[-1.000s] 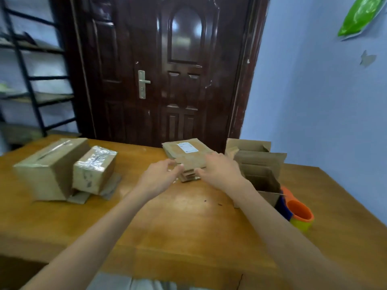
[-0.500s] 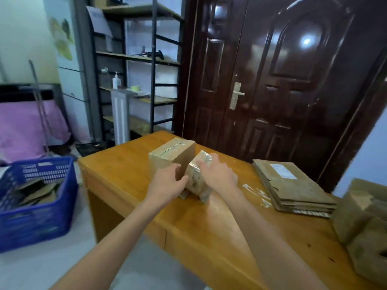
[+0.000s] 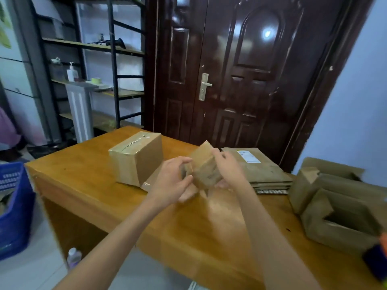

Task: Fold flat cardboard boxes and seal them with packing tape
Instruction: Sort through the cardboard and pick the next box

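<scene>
A small taped cardboard box (image 3: 204, 167) is lifted and tilted above the wooden table (image 3: 100, 185). My left hand (image 3: 171, 181) grips its left side and my right hand (image 3: 229, 169) grips its right side. To the left, a larger taped box (image 3: 136, 160) stands on the table. Behind my right hand lies a stack of flat cardboard boxes (image 3: 263, 172) with a white label on top. Several folded, open boxes (image 3: 339, 208) stand at the right. No packing tape roll is clearly visible.
A blue plastic crate (image 3: 12, 208) stands on the floor at the left, a bottle (image 3: 73, 257) near the table's front corner. A dark door (image 3: 240, 80) and a black metal shelf (image 3: 100, 65) are behind the table. Orange and dark cups (image 3: 380, 256) sit at the right edge.
Both hands went from the flat stack to the small taped box, took hold of it, then lifted and tilted it off the table toward the middle. My view swung left, then partly back.
</scene>
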Demonstrator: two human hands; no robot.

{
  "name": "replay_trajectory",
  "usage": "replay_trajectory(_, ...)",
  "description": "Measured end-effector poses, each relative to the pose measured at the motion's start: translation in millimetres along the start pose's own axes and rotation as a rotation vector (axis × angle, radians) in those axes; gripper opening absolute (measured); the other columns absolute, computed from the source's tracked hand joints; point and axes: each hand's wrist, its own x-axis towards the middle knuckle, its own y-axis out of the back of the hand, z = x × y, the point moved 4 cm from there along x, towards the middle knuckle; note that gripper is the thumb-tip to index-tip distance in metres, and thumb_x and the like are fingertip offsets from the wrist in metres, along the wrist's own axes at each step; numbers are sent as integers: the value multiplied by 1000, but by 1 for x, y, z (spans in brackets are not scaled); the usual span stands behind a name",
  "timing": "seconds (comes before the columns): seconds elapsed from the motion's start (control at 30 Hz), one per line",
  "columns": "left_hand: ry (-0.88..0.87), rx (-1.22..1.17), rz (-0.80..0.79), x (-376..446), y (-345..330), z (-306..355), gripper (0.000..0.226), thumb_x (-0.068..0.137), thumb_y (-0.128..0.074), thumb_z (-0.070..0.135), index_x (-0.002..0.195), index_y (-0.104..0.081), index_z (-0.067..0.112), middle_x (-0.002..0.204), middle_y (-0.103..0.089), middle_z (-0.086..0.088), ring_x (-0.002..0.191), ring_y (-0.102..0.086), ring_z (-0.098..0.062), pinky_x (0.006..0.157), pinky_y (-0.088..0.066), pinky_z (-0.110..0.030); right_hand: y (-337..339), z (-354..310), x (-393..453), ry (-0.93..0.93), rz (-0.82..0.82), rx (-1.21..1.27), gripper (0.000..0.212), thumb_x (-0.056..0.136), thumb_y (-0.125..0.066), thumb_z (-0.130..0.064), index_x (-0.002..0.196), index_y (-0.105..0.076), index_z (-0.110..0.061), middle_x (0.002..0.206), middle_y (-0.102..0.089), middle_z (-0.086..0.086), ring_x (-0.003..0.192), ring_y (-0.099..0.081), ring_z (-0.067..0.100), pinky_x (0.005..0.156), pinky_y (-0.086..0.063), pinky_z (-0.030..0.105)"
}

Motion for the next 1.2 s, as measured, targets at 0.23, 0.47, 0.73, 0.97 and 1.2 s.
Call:
replay_trajectory(0.23, -278, -35, -206, 20, -50, 54, 66, 103, -66, 30, 160, -33, 37, 164, -38, 14, 146, -37, -9, 114, -42, -36, 125, 77, -50, -225, -101, 298, 83, 83, -40, -91, 136, -56, -29, 111, -77, 13, 74, -77, 29, 69, -59, 33)
replay_trajectory(0.47, -415, -160, -227, 20, -104, 167, 13, 105, -58, 38, 103, -66, 28, 93, -70, 12, 90, -66, -6, 73, -56, -34, 181, 154, -119, -359, 31, 427, 86, 94, -18, -86, 125, -64, -20, 91, -79, 12, 60, -68, 20, 61, -49, 28)
replay_trajectory(0.73, -472, 162, -611, -18, -163, 251, 17, 102, -61, 45, 87, -66, 38, 77, -66, 12, 73, -62, -9, 60, -48, -30, 248, 174, -206, -23, 451, -471, 72, 83, -19, -97, 126, -50, -48, 100, -61, -24, 89, -62, 3, 80, -61, 36)
replay_trajectory(0.97, -302, 140, -712, -33, -212, 259, 4, 97, -72, 33, 94, -69, 34, 88, -68, 10, 80, -64, -5, 64, -53, -24, 260, 226, -197, -158, 165, -375, 38, 92, -64, -44, 130, -60, -39, 102, -69, -17, 87, -67, 4, 80, -60, 34)
replay_trajectory(1.2, -27, -256, -633, -15, -230, 246, 46, 84, -83, 6, 114, -66, 36, 108, -67, 11, 96, -69, -13, 82, -64, -38, 300, 254, -158, -241, 269, -385, 18, 87, -62, -28, 77, -69, -16, 67, -65, 6, 63, -55, 22, 58, -40, 35)
